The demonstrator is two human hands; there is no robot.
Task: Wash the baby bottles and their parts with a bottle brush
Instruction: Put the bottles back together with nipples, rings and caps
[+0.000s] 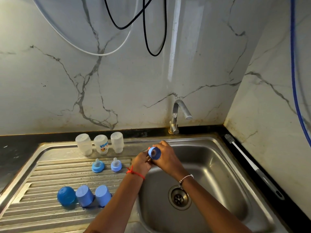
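Blue round plastic collar gripped by L hand, R hand.

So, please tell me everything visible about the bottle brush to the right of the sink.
The bottle brush is long and slim: a dark bristle head at the far end, a white shaft, then a grey handle with a hole at the near end, seemingly plastic. It lies flat on the black counter between the sink and the marble wall, bristles toward the corner. Only the counter touches it; the left hand and right hand hold a blue ring over the sink.
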